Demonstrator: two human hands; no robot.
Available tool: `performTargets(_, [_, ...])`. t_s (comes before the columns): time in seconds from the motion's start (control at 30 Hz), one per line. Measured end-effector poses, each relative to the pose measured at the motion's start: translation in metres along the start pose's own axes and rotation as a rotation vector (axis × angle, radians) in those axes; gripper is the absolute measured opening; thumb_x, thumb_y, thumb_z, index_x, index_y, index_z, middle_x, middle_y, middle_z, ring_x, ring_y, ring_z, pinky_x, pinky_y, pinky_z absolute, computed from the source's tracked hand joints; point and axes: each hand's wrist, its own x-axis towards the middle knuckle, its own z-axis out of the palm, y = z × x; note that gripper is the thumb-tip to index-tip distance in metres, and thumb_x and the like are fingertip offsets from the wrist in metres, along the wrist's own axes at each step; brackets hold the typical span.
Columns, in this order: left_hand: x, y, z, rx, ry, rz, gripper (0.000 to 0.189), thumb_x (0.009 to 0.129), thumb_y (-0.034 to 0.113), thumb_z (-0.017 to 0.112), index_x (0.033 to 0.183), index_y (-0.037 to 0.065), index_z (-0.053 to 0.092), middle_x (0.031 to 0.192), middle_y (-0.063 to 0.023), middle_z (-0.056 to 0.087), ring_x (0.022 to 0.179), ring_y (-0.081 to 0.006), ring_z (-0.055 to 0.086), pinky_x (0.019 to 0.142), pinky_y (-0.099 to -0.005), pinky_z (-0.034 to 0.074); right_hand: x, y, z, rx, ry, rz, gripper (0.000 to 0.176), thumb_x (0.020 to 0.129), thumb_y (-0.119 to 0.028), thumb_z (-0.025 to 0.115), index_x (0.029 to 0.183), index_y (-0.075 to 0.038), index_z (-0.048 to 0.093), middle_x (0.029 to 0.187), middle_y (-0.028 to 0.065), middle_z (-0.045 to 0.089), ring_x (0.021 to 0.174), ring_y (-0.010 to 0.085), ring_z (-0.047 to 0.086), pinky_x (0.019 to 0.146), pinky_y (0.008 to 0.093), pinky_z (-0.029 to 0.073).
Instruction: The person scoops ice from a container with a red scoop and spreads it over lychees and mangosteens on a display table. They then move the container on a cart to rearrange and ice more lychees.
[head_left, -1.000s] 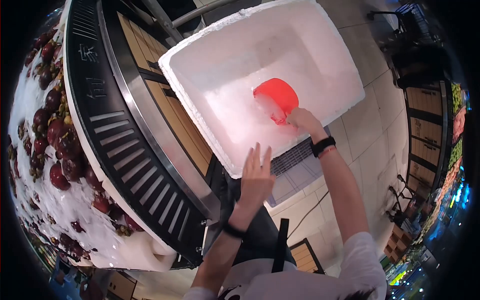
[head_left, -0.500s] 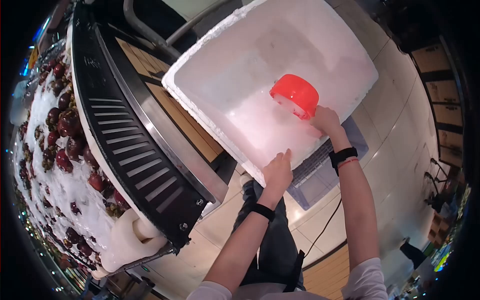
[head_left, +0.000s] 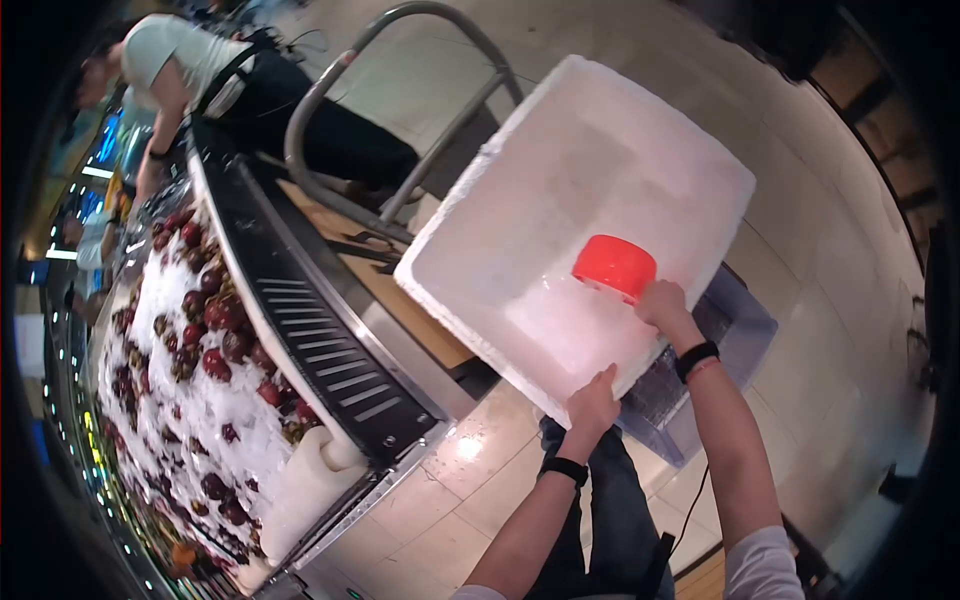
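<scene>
A large white foam box (head_left: pixel 470 215) stands tilted in front of me, with loose white ice (head_left: pixel 570 325) in its lower part. In my right hand (head_left: pixel 664 306), fingers closed round its handle end, is a red plastic scoop (head_left: pixel 612 264) inside the box. It is tipped with its rounded outside towards me, so its contents are hidden. My left hand (head_left: pixel 594 402) grips the near rim of the box, thumb on the inner side and the other fingers mostly out of sight.
On the left, a display counter holds ice (head_left: pixel 200 420) with dark red mangosteens (head_left: pixel 225 312). Its black slatted panel (head_left: pixel 320 325) borders the box. Beyond is a grey metal cart handle (head_left: pixel 300 125) and a person (head_left: pixel 195 60) leaning over the counter. A blue-grey plastic crate (head_left: pixel 745 325) sits beneath the box.
My view has swung, so the box and hands appear lower and further right. The person at the counter has come into view. The scoop has tipped, showing less of its inside.
</scene>
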Motion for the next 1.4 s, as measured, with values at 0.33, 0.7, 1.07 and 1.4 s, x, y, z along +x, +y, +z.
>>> performTargets(0.33, [-0.035, 0.038, 0.077, -0.014, 0.089, 0.127, 0.066, 0.068, 0.02, 0.067, 0.129, 0.015, 0.041, 0.115, -0.0102, 0.056, 0.093, -0.0324, 0.059, 0.08, -0.0418, 0.047, -0.055, 0.067, 0.035, 0.1, 0.044, 0.013, 0.021, 0.068, -0.02, 0.057, 0.083, -0.009, 0.066, 0.081, 0.0111, 0.066, 0.081, 0.0257, 0.065, 0.07, 0.0364, 0.05])
performTargets(0.7, [-0.093, 0.046, 0.111, -0.189, -0.041, 0.522, 0.068, 0.074, 0.022, 0.066, 0.132, 0.006, 0.034, 0.133, -0.019, 0.034, 0.118, -0.036, 0.04, 0.096, -0.04, 0.038, -0.116, 0.132, 0.1, 0.124, 0.092, 0.175, 0.018, 0.066, -0.018, 0.059, 0.078, -0.006, 0.066, 0.078, 0.0147, 0.065, 0.077, 0.0284, 0.065, 0.065, 0.0381, 0.051])
performTargets(1.07, [-0.081, -0.051, -0.106, 0.122, 0.577, 0.502, 0.058, 0.074, 0.004, 0.063, 0.127, 0.006, 0.041, 0.137, -0.0188, 0.027, 0.129, -0.0355, 0.022, 0.104, -0.0446, 0.023, -0.176, 0.201, 0.153, 0.122, 0.06, 0.252, 0.058, 0.069, -0.016, 0.059, 0.125, -0.013, 0.043, 0.088, 0.0153, 0.063, 0.082, 0.0309, 0.061, 0.072, 0.0417, 0.049])
performTargets(1.4, [-0.022, -0.012, -0.219, -0.031, 1.035, 0.523, 0.073, 0.076, 0.017, 0.07, 0.133, 0.001, 0.028, 0.124, -0.0143, 0.04, 0.108, -0.0193, 0.045, 0.09, -0.0294, 0.037, -0.231, 0.26, 0.19, 0.201, -0.013, 0.217, 0.059, 0.068, -0.015, 0.056, 0.126, -0.02, 0.045, 0.085, 0.0148, 0.063, 0.08, 0.0313, 0.061, 0.07, 0.0411, 0.048])
